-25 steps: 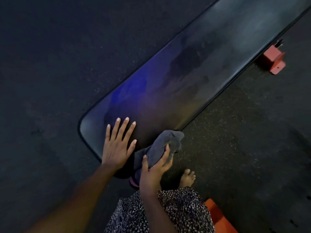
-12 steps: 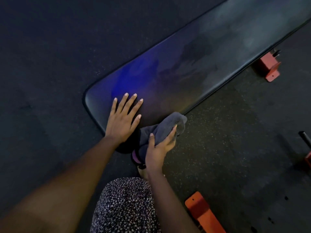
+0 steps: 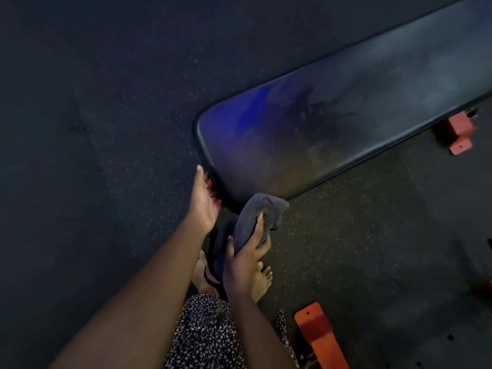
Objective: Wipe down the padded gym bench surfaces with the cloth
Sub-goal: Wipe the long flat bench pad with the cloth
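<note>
A long black padded bench pad [image 3: 346, 123] runs from the middle of the view to the upper right, with smeared damp patches on its top. A grey cloth [image 3: 255, 217] hangs bunched just off the pad's near corner, and my right hand [image 3: 247, 257] grips it from below. My left hand [image 3: 202, 201] is at the pad's near end, thumb up along the rounded edge, with its fingers hidden under the end of the pad.
Dark speckled rubber flooring [image 3: 106, 129] surrounds the bench. Red-orange frame feet show at the right [image 3: 459, 134] and the bottom [image 3: 319, 336]. My bare feet [image 3: 262, 280] and a patterned skirt [image 3: 207, 334] are below the hands.
My left hand has slid off the pad's top to its near end. The right hand with the cloth has dropped slightly off the corner. The view has shifted, putting the bench further right.
</note>
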{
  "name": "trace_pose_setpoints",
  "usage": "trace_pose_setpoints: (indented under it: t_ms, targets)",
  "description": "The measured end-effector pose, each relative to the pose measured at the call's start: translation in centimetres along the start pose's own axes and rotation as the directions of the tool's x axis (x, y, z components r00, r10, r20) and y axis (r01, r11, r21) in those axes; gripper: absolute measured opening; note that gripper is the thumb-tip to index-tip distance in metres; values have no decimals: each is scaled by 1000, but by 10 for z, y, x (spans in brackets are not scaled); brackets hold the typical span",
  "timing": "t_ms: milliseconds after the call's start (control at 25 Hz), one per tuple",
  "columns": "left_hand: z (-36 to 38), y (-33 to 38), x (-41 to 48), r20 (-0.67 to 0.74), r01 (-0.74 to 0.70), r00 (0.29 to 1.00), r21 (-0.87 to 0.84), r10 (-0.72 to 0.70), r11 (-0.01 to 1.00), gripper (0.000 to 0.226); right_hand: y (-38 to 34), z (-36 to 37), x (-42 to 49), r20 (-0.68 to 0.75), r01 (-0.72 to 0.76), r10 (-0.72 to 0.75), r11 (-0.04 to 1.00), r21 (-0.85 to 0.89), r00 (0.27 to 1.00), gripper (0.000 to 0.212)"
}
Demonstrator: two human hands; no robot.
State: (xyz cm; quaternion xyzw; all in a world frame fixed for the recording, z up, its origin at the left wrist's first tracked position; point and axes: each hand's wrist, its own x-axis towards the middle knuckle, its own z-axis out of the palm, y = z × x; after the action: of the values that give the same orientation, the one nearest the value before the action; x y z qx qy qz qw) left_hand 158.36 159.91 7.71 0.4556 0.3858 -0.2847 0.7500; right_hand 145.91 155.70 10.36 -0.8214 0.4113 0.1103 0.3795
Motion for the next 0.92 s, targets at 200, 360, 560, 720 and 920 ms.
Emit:
trace_pose_setpoints:
  t_ms: [200,360,560,720,920]
  targets:
    - [-28,23,-7,112,97,988,110,-109,989,60,-3,-11,-42,180,275,-262,960,-51,948,76]
    - [-50,28,-20,-42,6,999,169,1,986,47,-26,-52,-11,240,595,-548,771,-226,801,63]
    - [-88,1,-47,-229,12,973,67,3,998,43,-87,-68,72,815,841,-554,-349,-414,171,43]
    - [-92,-17,-42,-260,41,965,-26,-46,999,45,-116,-43,107,998,803,11,-595,-39,57,45]
    - [-56,-21,-24,-309,24,949,-108,-57,994,50,-173,-15,136,996,736,-73,-677,-15,-47,49]
